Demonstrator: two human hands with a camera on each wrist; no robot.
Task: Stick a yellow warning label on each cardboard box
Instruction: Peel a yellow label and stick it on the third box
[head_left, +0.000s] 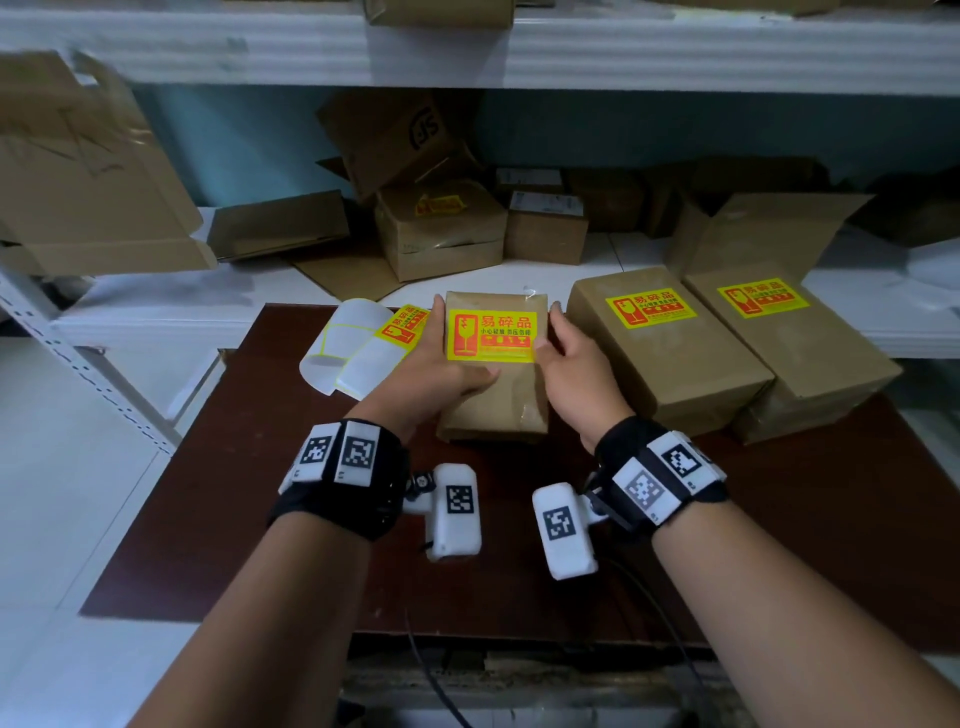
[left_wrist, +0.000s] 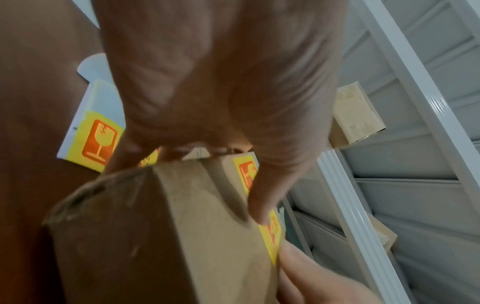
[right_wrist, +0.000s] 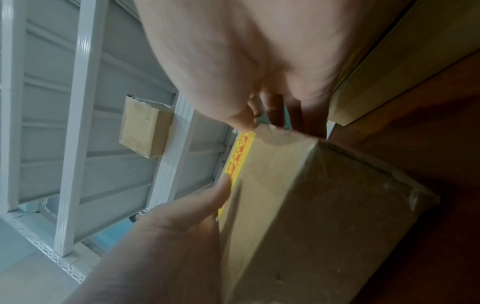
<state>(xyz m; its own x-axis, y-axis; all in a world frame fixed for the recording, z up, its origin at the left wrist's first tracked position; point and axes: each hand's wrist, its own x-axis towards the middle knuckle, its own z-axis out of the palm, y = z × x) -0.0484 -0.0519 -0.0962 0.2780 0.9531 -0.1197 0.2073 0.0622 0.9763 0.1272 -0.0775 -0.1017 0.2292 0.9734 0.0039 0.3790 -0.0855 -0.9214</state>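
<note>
A small cardboard box (head_left: 498, 400) lies on the dark brown table (head_left: 249, 519) with a yellow warning label (head_left: 491, 335) stuck on its top. My left hand (head_left: 441, 364) grips the box's left side, fingers round the far edge and thumb on top just below the label. My right hand (head_left: 550, 327) holds the right side, thumb against the label's right edge. In the left wrist view my left hand (left_wrist: 207, 82) wraps the box (left_wrist: 182, 226) beside the label (left_wrist: 270, 232). In the right wrist view my right hand (right_wrist: 246, 51) reaches over the box (right_wrist: 298, 205) and label (right_wrist: 239, 156).
Two larger labelled boxes (head_left: 670, 358) (head_left: 795, 343) lie to the right. A curled strip of label backing with a yellow label (head_left: 358, 343) lies to the left. More boxes (head_left: 441, 234) and loose cardboard crowd the white shelf behind. A white shelf post (head_left: 78, 364) stands at the left.
</note>
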